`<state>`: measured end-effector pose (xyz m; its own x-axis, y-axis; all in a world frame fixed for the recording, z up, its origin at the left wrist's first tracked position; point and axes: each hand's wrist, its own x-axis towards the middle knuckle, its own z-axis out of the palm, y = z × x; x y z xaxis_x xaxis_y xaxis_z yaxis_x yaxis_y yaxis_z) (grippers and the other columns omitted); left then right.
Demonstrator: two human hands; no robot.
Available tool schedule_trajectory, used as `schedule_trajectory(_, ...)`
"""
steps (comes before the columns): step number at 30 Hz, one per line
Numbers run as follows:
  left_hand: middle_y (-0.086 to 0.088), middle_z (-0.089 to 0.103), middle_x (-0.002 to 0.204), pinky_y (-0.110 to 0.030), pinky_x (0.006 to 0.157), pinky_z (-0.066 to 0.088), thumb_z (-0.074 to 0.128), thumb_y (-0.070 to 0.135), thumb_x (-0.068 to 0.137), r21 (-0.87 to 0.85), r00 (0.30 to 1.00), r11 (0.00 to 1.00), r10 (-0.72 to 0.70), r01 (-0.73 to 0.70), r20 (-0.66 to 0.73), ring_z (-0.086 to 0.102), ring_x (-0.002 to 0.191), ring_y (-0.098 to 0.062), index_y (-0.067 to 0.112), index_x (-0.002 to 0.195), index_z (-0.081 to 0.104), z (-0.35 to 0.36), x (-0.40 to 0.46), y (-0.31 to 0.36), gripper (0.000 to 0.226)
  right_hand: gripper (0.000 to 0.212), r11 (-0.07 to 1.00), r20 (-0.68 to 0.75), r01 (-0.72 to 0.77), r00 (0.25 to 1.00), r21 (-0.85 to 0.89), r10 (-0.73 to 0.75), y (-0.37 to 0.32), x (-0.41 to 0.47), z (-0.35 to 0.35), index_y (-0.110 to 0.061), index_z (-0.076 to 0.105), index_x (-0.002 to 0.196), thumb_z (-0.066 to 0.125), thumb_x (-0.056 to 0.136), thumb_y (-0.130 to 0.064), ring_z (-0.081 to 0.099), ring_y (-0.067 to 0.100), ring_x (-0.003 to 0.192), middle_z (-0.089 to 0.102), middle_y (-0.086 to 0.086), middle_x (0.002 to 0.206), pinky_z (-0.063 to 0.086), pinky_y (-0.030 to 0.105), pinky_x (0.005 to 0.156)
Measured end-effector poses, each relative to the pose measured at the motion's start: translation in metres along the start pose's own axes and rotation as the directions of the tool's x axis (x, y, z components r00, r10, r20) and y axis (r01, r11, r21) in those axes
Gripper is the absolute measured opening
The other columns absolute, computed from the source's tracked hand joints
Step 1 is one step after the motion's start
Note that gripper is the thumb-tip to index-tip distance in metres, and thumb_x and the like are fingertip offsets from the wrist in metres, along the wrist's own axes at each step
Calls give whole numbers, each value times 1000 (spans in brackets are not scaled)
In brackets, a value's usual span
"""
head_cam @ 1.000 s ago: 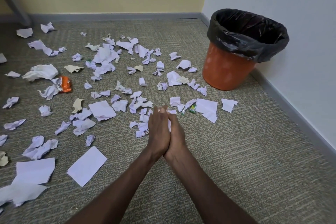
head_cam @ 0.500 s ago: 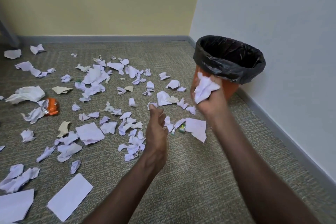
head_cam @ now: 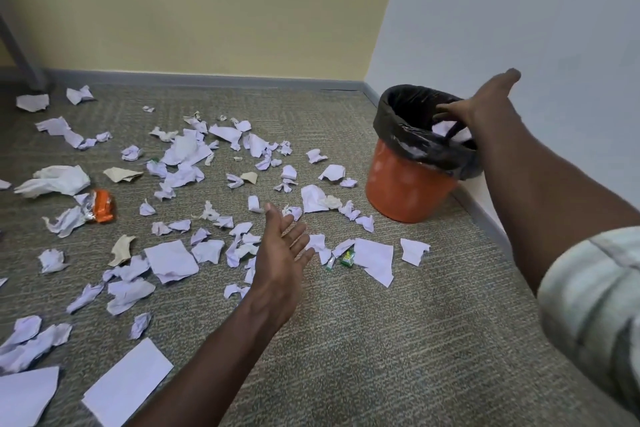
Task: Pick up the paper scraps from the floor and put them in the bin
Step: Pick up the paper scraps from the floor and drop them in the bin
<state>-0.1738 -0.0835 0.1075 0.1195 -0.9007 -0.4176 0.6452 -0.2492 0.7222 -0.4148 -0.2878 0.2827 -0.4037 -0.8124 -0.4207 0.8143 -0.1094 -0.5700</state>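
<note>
Right hand spread open above the bin; left hand open, empty, over floor scraps.

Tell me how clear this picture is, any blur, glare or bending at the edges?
Head view: soft, even light, no glare; the right hand over the bin is slightly motion-blurred, the left hand and paper scraps fairly sharp; wide-angle bending tilts the walls and stretches the sleeve at the edge.

Orange bin, black liner; scraps seemingly white.
</note>
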Motion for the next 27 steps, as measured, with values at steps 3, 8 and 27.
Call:
schedule_trajectory(3, -17, 49, 144, -47, 113, 37, 31, 62, 98, 9, 1000, 1000, 13, -13, -21, 47, 133, -33, 8, 146, 40, -11, 6, 3, 73, 85, 997, -24, 75, 997, -13, -76, 10, 1, -2, -24, -7, 156, 42, 96, -59, 2, 42, 149, -13, 10, 163, 21, 62, 116)
schedule_trajectory(8, -8, 61, 116, -36, 89, 47, 34, 51, 103, 186, 975, 979, 122, -87, -186, 58, 106, -22, 11, 124, 58, -50, 35, -1, 52, 64, 941, 149, 163, 981, -296, -124, 51, 3, -8, -5, 32, 148, 40, 99, -47, 62, 30, 107, 53, 19, 137, 55, 37, 86)
schedule_trajectory(27, -19, 11, 159, -49, 115, 23, 87, 54, 61, 991, 982, -80, 149, -106, 117, 13, 144, -40, 14, 157, -5, -185, 69, -46, 138, 156, -502, 100, 861, 509, -83, 855, 322, -38, -161, -36, -21, 151, 96, 49, -38, 7, 47, 147, -23, 17, 160, 27, 63, 113)
